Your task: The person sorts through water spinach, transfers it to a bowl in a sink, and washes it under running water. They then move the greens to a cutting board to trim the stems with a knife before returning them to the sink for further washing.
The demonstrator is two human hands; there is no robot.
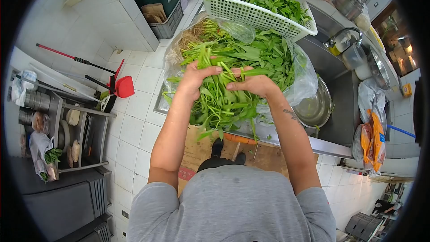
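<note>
My left hand (195,76) and my right hand (252,82) both grip one bunch of long-stemmed green leafy vegetables (219,103) over the steel counter edge. The stems run between my hands and the leaves hang down toward me. Behind the bunch lies a larger pile of the same greens (264,54) in a clear plastic bag (304,80). Beyond it stands a white plastic basket (251,15) filled with more picked greens.
A steel sink (340,103) with a round metal bowl (316,107) is to the right, with a tap and jug behind. A red dustpan and broom (123,85) lie on the tiled floor at left, next to a metal shelf rack (76,130). Cardboard lies under my feet.
</note>
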